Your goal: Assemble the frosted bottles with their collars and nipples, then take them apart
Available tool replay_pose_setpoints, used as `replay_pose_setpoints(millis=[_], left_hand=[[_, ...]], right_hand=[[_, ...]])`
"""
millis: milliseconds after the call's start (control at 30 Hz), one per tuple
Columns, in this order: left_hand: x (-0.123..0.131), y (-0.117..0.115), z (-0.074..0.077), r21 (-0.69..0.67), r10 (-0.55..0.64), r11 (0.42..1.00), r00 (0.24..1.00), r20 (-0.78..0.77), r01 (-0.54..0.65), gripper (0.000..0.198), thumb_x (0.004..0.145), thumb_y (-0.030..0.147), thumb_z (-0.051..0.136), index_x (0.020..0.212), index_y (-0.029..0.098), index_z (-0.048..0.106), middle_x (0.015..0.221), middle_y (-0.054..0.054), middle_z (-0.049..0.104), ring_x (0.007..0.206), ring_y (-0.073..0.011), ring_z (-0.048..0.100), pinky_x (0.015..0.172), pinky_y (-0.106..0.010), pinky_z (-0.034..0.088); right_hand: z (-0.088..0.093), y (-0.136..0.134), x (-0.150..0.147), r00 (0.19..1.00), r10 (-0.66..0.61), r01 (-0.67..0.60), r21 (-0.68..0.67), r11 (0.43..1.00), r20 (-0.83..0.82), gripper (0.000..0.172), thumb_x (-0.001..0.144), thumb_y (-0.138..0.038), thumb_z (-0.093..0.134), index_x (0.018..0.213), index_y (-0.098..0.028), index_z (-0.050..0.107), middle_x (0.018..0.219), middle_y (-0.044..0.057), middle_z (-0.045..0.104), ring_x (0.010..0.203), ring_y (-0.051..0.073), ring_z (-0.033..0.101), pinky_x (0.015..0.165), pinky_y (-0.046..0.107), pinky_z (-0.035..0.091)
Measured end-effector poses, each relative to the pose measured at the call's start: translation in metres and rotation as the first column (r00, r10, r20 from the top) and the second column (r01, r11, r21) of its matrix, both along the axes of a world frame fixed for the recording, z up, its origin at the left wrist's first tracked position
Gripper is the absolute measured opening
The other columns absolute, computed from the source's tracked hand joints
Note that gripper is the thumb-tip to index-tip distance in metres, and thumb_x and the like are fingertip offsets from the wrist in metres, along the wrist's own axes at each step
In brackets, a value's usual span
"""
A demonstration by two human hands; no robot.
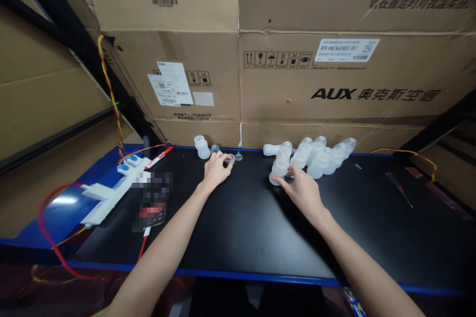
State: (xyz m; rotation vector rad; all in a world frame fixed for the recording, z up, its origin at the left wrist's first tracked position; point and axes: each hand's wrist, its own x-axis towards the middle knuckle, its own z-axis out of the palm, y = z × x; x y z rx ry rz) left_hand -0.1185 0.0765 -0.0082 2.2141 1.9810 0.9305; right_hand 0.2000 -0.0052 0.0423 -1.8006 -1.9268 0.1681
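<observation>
My left hand (216, 168) rests on the black table (245, 223) with its fingertips pinched on a small clear ring (230, 158). A clear teat (238, 157) and another small clear part (214, 148) lie just beyond it, next to one upright white bottle (202, 147). My right hand (302, 189) reaches to a cluster of several translucent bottles (314, 157) lying on their sides, and its fingers touch the base of the nearest bottle (279, 167). Whether those fingers grip it is unclear.
Stacked cardboard boxes (297, 59) wall off the back of the table. At left lie a white device (111, 190), a red-capped marker (159, 157), red and yellow wires (48, 237) and a blurred patch. A small screwdriver (398, 189) lies at right.
</observation>
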Motion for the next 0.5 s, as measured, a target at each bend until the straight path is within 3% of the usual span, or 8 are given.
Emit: replay_pose_setpoints(millis=[200, 400, 500], left_hand=[[0.000, 0.002, -0.007, 0.085, -0.091, 0.993, 0.992, 0.084, 0.084, 0.013, 0.097, 0.032, 0.072, 0.106, 0.028, 0.080, 0.128, -0.006, 0.074, 0.119, -0.0280, 0.069, 0.100, -0.040, 0.058], [0.009, 0.000, -0.012, 0.196, -0.161, 0.975, 0.937, 0.309, 0.102, 0.016, 0.102, 0.036, 0.068, 0.112, 0.028, 0.077, 0.131, -0.006, 0.073, 0.119, -0.0242, 0.073, 0.095, -0.036, 0.061], [0.016, 0.006, -0.013, 0.222, -0.154, 0.971, 0.937, 0.314, 0.085, 0.017, 0.101, 0.036, 0.068, 0.113, 0.028, 0.077, 0.137, -0.007, 0.071, 0.125, -0.0261, 0.071, 0.101, -0.039, 0.060]], right_hand=[[0.010, -0.004, -0.005, 0.969, 0.035, 0.037, -0.281, 0.959, 0.244, 0.045, 0.105, -0.061, 0.062, 0.095, -0.020, 0.075, 0.092, 0.012, 0.081, 0.087, 0.031, 0.079, 0.073, 0.034, 0.049], [0.004, -0.007, -0.011, 0.921, 0.190, -0.058, -0.360, 0.931, 0.340, 0.043, 0.110, -0.051, 0.057, 0.096, -0.016, 0.078, 0.097, 0.016, 0.081, 0.094, 0.033, 0.081, 0.076, 0.034, 0.053], [0.004, -0.008, -0.012, 0.908, 0.210, -0.063, -0.377, 0.924, 0.362, 0.046, 0.112, -0.050, 0.053, 0.097, -0.015, 0.079, 0.099, 0.018, 0.081, 0.096, 0.033, 0.081, 0.079, 0.035, 0.054]])
